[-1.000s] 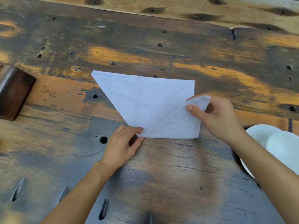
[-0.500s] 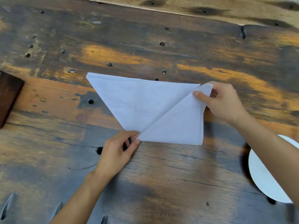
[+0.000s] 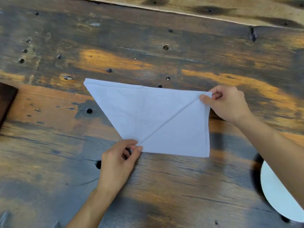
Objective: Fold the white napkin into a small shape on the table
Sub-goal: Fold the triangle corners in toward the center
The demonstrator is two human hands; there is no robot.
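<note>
The white napkin (image 3: 148, 116) lies flat on the dark wooden table (image 3: 148, 186), folded so that a diagonal crease runs from its near left point up to its far right corner. My left hand (image 3: 118, 162) pinches the napkin's near point between thumb and forefinger. My right hand (image 3: 228, 104) pinches the far right corner, thumb on top, holding the folded flap down. The napkin's left tip points toward the far left and lies free.
A white plate (image 3: 278, 198) sits at the right edge, partly covered by my right forearm. A dark wooden block (image 3: 6, 99) shows at the left edge. The table has several small holes and a lighter plank (image 3: 213, 7) along the far side.
My right hand has carried the napkin's right flap up and outward to the far right corner, and the flap now lies flat. My left hand has kept its hold on the near point.
</note>
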